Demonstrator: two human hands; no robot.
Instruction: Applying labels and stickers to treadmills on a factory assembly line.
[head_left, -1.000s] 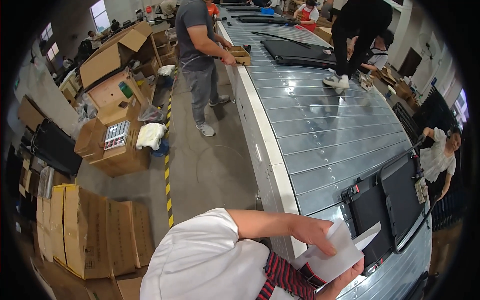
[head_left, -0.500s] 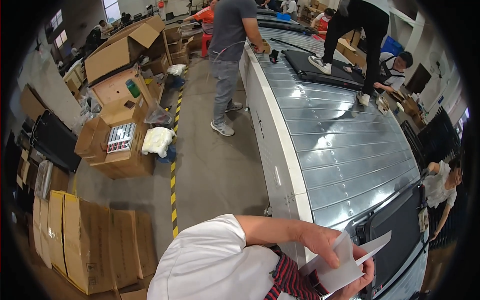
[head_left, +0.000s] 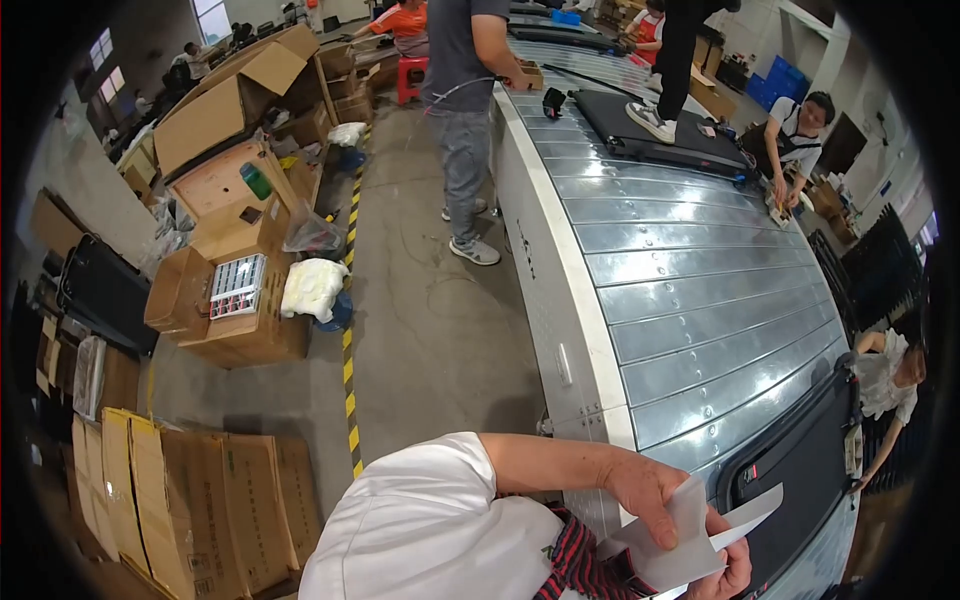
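Note:
My left hand [head_left: 642, 492] reaches in from the lower left. Its thumb presses on the face of some white paper [head_left: 682, 548], with the other fingers hidden behind. From below, my right hand [head_left: 735, 568] grips the same paper at its right side, its fingers curled and partly covered. The paper is bent, and a loose strip or flap sticks out to the right. Just under it, by a red-and-black striped cloth [head_left: 583, 556], shows a small dark edge that I cannot make out. Beyond my hands lies a black padded panel [head_left: 800, 480] on the metal-slatted conveyor line.
The slatted conveyor [head_left: 700, 300] runs away from me, with another black panel [head_left: 650, 125] farther along and a person standing on it. Co-workers stand along both sides. Brown cartons [head_left: 200, 500] and an open box [head_left: 250, 335] stand left of the yellow-black floor stripe [head_left: 350, 400].
My view has shifted slightly; both hands keep hold of the paper. The person on the line has moved farther away. At the far right side, a co-worker now reaches onto the line's edge.

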